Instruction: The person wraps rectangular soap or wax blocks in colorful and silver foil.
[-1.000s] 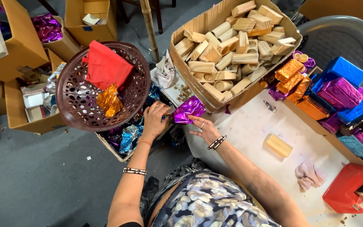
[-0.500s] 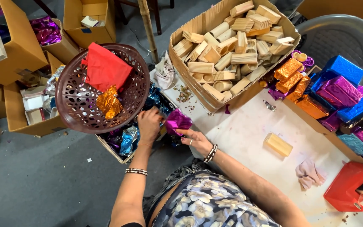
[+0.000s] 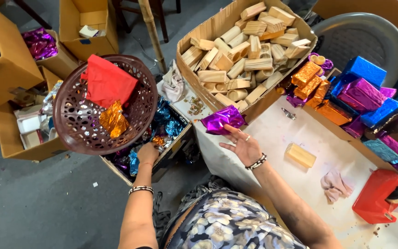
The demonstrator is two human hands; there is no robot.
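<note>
Right hand (image 3: 245,146), fingers spread apart, touches the purple foil packet (image 3: 223,119) lying crosswise just beyond it; left hand (image 3: 147,153) grips the brown basket (image 3: 77,133) rim

1. The foil-wrapped piece (image 3: 222,119) by the right hand (image 3: 244,146) is shiny purple;
2. the round perforated basket (image 3: 70,133) is dark brown, with a red cloth (image 3: 108,83) and orange-gold foil (image 3: 113,120) inside;
3. the wooden blocks (image 3: 245,50) are pale tan;
4. the wrapped blocks (image 3: 360,87) are orange, blue and purple;
5. the tape dispenser (image 3: 376,196) is red;
6. the garment (image 3: 226,226) has a grey-and-cream floral print.
</note>
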